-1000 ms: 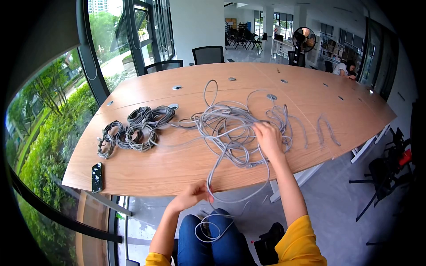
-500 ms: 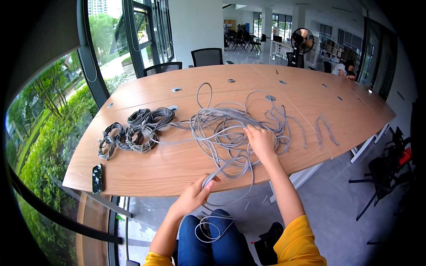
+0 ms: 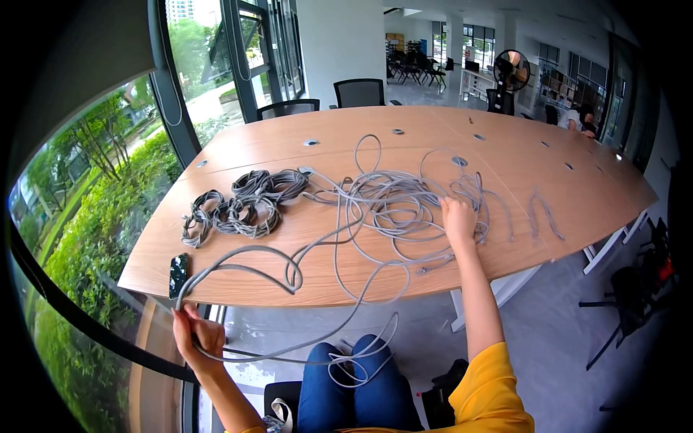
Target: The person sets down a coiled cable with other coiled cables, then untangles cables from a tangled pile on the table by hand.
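A tangled heap of grey cable (image 3: 393, 206) lies across the middle of the table. At its right side my right hand (image 3: 459, 218) is closed, gripping cable strands; its fingertips are partly hidden. My left hand (image 3: 196, 335), out past the table's front edge at the lower left, is wrapped around a grey cable. From there, slack loops run over the table to the heap, and more cable hangs down onto my lap. Several wound cable coils (image 3: 249, 216) sit together on the left of the table, with a dark phone (image 3: 178, 276) in front of them.
The wooden table (image 3: 245, 278) has round grommets. Short cable pieces (image 3: 546, 216) lie to the right. Office chairs (image 3: 359, 92) stand behind, beside a black fan (image 3: 512, 70). A person (image 3: 577, 117) sits at the far right end. Windows line the left.
My left hand has swung left and outward, drawing cable out of the heap into long loops. My right hand stays at the heap, shifted slightly right in view. The camera has turned a little left.
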A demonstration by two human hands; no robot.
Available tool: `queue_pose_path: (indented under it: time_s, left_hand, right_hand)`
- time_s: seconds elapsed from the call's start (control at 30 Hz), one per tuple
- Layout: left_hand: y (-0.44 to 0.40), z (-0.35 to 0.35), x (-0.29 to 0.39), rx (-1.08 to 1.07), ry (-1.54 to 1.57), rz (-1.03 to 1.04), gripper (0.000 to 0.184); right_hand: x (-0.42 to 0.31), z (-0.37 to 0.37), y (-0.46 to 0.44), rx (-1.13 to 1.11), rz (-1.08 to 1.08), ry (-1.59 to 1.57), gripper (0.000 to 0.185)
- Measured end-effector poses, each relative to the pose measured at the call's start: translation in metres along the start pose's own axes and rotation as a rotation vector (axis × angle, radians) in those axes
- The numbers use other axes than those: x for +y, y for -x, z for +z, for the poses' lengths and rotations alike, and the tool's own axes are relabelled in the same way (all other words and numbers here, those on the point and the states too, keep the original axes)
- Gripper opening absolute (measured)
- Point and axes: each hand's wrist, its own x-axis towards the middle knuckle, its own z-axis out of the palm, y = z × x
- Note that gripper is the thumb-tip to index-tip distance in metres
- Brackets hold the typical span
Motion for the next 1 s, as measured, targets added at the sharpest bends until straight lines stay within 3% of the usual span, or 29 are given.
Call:
queue_pose_path:
  time_s: [0.07, 0.13, 0.2, 0.27, 0.33, 0.4, 0.47, 0.53, 0.67, 0.73, 0.8, 0.87, 0.9, 1.0]
  left_hand:
    - [-0.003, -0.008, 0.007, -0.024, -0.028, 0.014, 0.034]
    - [-0.009, -0.018, 0.010, 0.217, 0.176, 0.180, 0.032]
    - [-0.018, -0.035, 0.009, 0.136, 0.225, 0.273, 0.029]
    - [-0.023, -0.037, 0.004, 0.440, 0.250, 0.349, 0.027]
    - [-0.023, -0.041, -0.003, 0.309, 0.294, 0.244, 0.029]
    - [-0.022, -0.035, -0.010, 0.160, 0.307, 0.002, 0.031]
    - [-0.025, -0.022, -0.019, 0.163, 0.394, -0.208, 0.037]
    - [-0.032, -0.012, -0.027, 0.017, 0.631, -0.288, 0.038]
    - [-0.042, 0.003, -0.029, 0.062, 0.896, -0.402, 0.037]
    - [-0.043, 0.007, -0.029, 0.043, 0.901, -0.438, 0.036]
    - [-0.042, 0.011, -0.032, 0.004, 0.882, -0.481, 0.036]
    - [-0.039, 0.020, -0.033, 0.017, 0.814, -0.512, 0.036]
    - [-0.037, 0.024, -0.035, -0.013, 0.779, -0.529, 0.037]
    - [-0.030, 0.038, -0.041, -0.029, 0.692, -0.546, 0.037]
  right_hand:
    - [-0.001, -0.005, -0.001, -0.039, 0.077, 0.095, 0.024]
    - [0.003, -0.006, -0.003, -0.047, 0.125, 0.108, 0.025]
    - [0.012, -0.008, -0.004, -0.045, 0.233, 0.152, 0.024]
    - [0.018, -0.011, -0.006, -0.065, 0.255, 0.142, 0.023]
    - [0.019, -0.018, -0.008, -0.107, 0.298, 0.079, 0.022]
    - [0.009, -0.027, -0.013, -0.158, 0.255, 0.019, 0.021]
    - [0.001, -0.031, -0.012, -0.225, 0.217, -0.034, 0.020]
    - [-0.003, -0.032, -0.010, -0.185, -0.065, -0.293, 0.016]
    - [-0.018, -0.047, -0.006, -0.217, -0.066, -0.344, 0.026]
    - [-0.029, -0.060, 0.000, -0.165, -0.250, -0.262, 0.034]
    - [-0.057, -0.079, 0.014, -0.154, -0.306, -0.476, 0.034]
    - [-0.087, -0.096, 0.041, -0.450, -0.323, -0.775, 0.032]
    - [-0.100, -0.105, 0.062, -0.760, -0.300, -0.930, 0.036]
    - [-0.133, -0.135, 0.094, -1.316, -0.506, -0.968, 0.043]
